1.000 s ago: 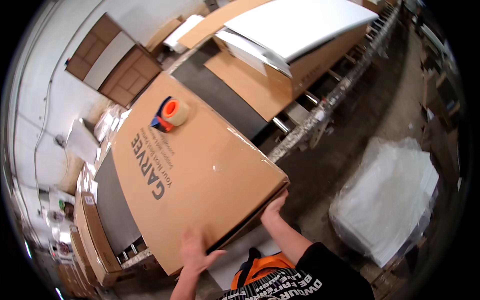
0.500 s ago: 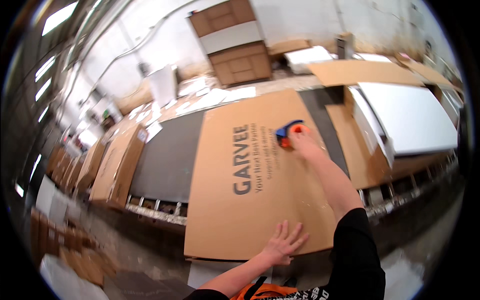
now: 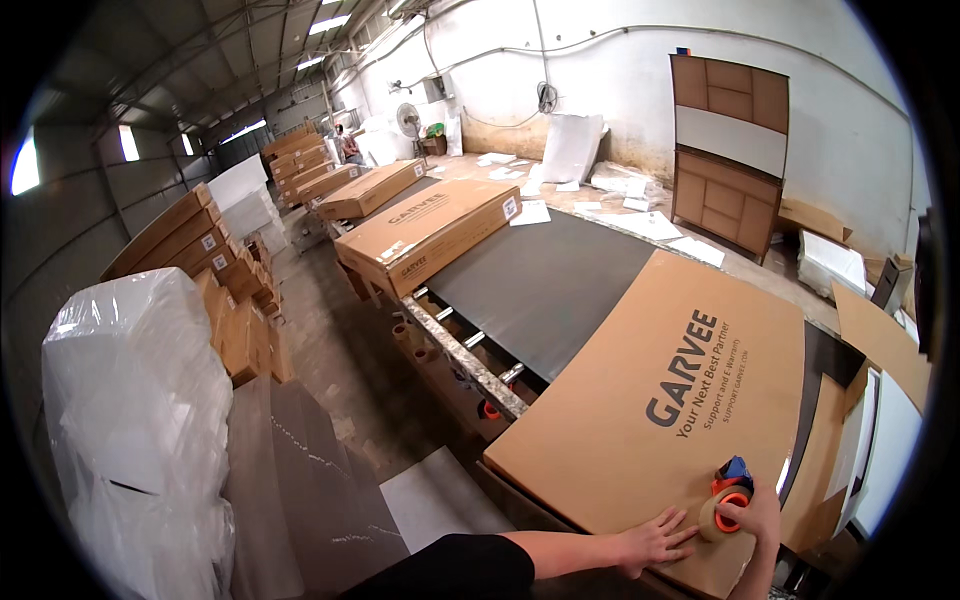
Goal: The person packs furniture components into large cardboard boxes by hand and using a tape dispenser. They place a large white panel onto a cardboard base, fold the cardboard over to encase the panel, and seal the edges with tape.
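A large flat brown carton (image 3: 610,400) with dark printing lies in front of me on a conveyor belt (image 3: 550,285). My left hand (image 3: 657,543) rests on the carton's top near its front edge, palm down and fingers spread. Just right of it, my right hand (image 3: 762,517) grips a tape dispenser (image 3: 734,470), blue and orange with a roll of tan tape. The dispenser is low over the carton's near right part, close to my left fingertips. Whether it touches the cardboard, I cannot tell.
Farther along the belt sit closed cartons (image 3: 430,225). An open carton with white panels (image 3: 880,450) stands at the right. Plastic-wrapped goods (image 3: 140,400) and stacked cartons (image 3: 235,270) line the left side. A brown-and-white panelled cabinet (image 3: 730,130) leans near the wall.
The view has swung left along the belt. My right hand has brought the tape dispenser back from the carton's far part to beside my left hand, which stays on the carton.
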The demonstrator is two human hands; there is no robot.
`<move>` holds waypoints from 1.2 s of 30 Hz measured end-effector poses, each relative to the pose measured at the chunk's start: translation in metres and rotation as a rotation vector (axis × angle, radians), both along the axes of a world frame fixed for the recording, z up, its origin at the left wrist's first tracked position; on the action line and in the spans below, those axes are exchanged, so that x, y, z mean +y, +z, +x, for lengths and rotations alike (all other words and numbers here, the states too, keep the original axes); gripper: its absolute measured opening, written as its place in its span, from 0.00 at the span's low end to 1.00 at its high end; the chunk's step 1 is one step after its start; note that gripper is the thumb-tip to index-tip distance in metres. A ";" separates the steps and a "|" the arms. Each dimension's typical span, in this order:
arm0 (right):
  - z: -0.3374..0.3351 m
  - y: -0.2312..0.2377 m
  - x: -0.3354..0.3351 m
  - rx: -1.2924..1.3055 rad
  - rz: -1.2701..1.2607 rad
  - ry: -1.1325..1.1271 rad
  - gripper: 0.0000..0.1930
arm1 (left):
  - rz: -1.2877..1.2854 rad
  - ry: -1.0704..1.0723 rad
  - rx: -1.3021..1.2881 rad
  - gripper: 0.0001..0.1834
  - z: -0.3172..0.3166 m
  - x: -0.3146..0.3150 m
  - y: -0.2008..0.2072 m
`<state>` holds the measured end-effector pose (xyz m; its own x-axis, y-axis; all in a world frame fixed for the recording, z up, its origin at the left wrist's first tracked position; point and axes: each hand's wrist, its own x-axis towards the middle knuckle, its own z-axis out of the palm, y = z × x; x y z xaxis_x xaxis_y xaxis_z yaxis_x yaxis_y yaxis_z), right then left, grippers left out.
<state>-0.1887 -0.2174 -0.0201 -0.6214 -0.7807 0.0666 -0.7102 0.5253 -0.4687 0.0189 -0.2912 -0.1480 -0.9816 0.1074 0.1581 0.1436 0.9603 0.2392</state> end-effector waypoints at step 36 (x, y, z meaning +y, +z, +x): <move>0.255 -0.122 0.107 -0.525 0.640 -0.411 0.26 | -0.297 -0.102 -0.174 0.57 0.119 -0.121 0.052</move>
<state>0.0663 -0.1103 -0.1423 -0.6866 -0.2827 -0.6698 -0.1890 0.9590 -0.2110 0.1380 -0.4122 -0.0964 -0.9729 0.2225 -0.0631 0.2240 0.9744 -0.0192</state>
